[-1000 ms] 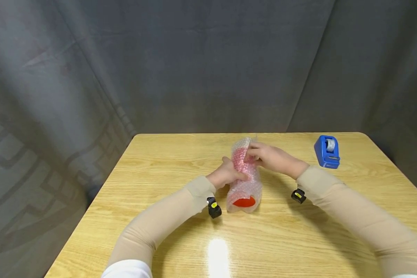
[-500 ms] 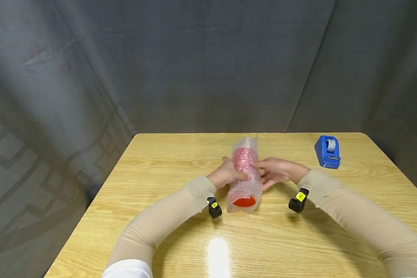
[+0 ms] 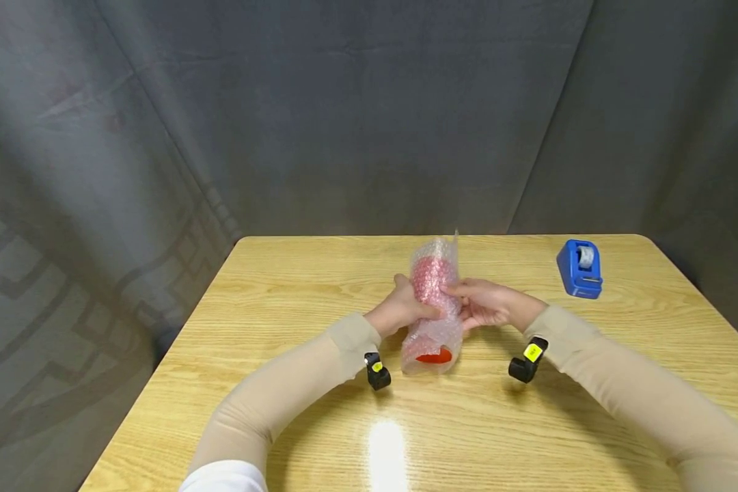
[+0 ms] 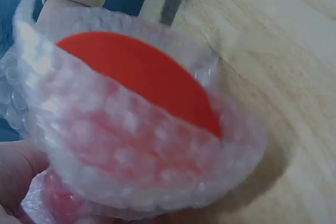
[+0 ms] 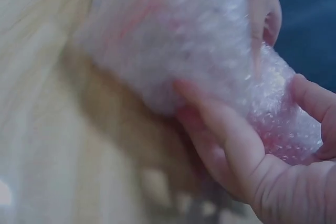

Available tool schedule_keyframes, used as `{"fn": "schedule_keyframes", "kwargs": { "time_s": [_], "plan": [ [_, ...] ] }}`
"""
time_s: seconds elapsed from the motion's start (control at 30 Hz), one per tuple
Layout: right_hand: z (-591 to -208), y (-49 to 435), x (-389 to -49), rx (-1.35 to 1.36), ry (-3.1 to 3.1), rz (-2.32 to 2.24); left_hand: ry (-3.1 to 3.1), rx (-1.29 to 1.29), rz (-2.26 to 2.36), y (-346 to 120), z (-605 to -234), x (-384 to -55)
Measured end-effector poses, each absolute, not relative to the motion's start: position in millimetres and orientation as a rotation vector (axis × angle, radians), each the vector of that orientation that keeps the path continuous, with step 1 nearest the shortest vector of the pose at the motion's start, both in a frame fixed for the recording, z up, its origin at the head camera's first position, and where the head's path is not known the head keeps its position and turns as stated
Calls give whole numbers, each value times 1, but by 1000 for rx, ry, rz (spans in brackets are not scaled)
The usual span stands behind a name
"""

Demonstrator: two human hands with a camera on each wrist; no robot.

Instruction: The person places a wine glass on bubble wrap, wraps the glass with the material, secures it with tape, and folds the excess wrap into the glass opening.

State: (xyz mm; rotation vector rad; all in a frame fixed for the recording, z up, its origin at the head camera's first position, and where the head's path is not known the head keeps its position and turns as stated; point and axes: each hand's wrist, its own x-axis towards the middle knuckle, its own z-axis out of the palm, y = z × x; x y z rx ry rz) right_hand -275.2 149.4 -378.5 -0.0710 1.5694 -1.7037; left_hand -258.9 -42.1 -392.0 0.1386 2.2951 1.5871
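Observation:
A roll of bubble wrap (image 3: pixel 432 277) lies on the wooden table, wound around a red object whose kind is hidden by the wrap. At its near end a flap of wrap partly covers the round red end (image 4: pixel 142 80). My left hand (image 3: pixel 404 307) holds the roll from the left, thumb over the top. From the right, my right hand (image 3: pixel 488 303) grips the roll's side. In the right wrist view the fingers (image 5: pixel 231 135) curl under the wrap, with the thumb (image 5: pixel 312 98) on the other side.
A blue tape dispenser (image 3: pixel 578 270) with a roll of clear tape stands at the table's back right. Behind the wooden table (image 3: pixel 301 287) hangs a dark grey curtain (image 3: pixel 369 123). Small black cameras (image 3: pixel 378 372) are worn at both wrists.
My right hand has come down from the top of the roll to its right side. The roll has turned slightly, and less of its red end shows. My left hand has barely moved.

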Motion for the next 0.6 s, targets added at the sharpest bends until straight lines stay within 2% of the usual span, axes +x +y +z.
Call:
{"fn": "schedule_keyframes", "kwargs": {
  "time_s": [0.17,0.3,0.5,0.6],
  "plan": [
    [-355,149,-272,-175,1744,-1831,2542,355,1635,-39,-377,-259],
    [-345,151,-270,-389,1992,-1903,2673,591,1714,-36,-369,-259],
    [-365,160,-268,-859,2304,-1860,2569,723,1781,-31,-377,-256],
    [-377,162,-267,-935,2341,-1867,2512,725,1762,-30,-383,-255]
  ]
}}
